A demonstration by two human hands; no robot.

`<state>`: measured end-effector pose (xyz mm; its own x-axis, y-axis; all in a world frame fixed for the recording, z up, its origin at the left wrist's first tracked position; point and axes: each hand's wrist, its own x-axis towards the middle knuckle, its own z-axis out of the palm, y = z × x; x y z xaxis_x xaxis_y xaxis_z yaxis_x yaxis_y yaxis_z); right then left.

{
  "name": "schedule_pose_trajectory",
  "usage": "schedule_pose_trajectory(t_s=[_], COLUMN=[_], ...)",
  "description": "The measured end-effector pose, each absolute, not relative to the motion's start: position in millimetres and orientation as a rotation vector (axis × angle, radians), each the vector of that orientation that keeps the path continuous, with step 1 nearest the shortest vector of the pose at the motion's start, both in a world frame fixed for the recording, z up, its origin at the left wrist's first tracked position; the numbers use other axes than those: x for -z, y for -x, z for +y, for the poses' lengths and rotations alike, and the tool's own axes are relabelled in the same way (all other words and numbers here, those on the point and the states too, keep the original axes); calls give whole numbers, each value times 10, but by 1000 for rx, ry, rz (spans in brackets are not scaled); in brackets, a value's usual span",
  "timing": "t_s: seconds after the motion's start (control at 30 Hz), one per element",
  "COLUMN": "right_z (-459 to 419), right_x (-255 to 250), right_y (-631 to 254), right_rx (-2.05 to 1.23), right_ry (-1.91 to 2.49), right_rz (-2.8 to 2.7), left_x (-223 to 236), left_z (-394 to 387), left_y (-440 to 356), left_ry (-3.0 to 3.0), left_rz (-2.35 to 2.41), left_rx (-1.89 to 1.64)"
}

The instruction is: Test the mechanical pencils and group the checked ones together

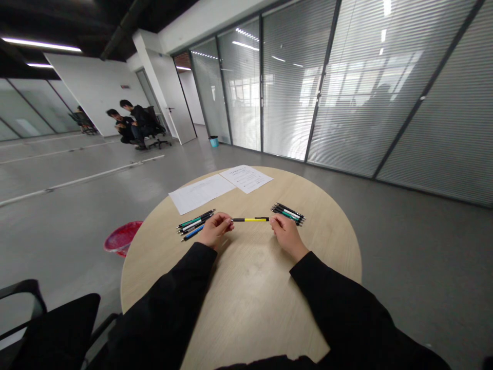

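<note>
A yellow and black mechanical pencil [250, 219] lies level in the air just above the round wooden table [254, 308]. My left hand [215, 229] is shut on its left end, and my right hand [287, 236] pinches its right end. Beside my left hand lies a loose bunch of pencils [194, 224] with green, white and blue barrels. A second bunch [288, 213], black, green and white, sits just beyond my right hand. Farther across the table are several papers, including a printed sheet [246, 179] and a paler sheet [202, 192].
A red bin [122, 238] stands on the floor left of the table, and a small teal bin [213, 141] stands by the glass wall [323, 87]. Two seated people [133, 123] are far back. A black chair [50, 324] stands at near left.
</note>
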<state>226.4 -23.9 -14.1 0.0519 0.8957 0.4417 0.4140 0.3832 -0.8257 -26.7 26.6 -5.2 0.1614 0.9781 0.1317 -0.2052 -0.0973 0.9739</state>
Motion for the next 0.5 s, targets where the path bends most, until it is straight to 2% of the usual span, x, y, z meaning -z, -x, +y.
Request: schedule_pose_trajectory(t_s=[0.5], right_z=[-173], right_x=[240], right_y=[-2263], right_rx=[-602], right_ry=[1176], right_rz=[-1430], left_x=[24], left_z=[244], left_y=[252], left_ry=[-1225], left_rz=[887], left_rx=[-1247])
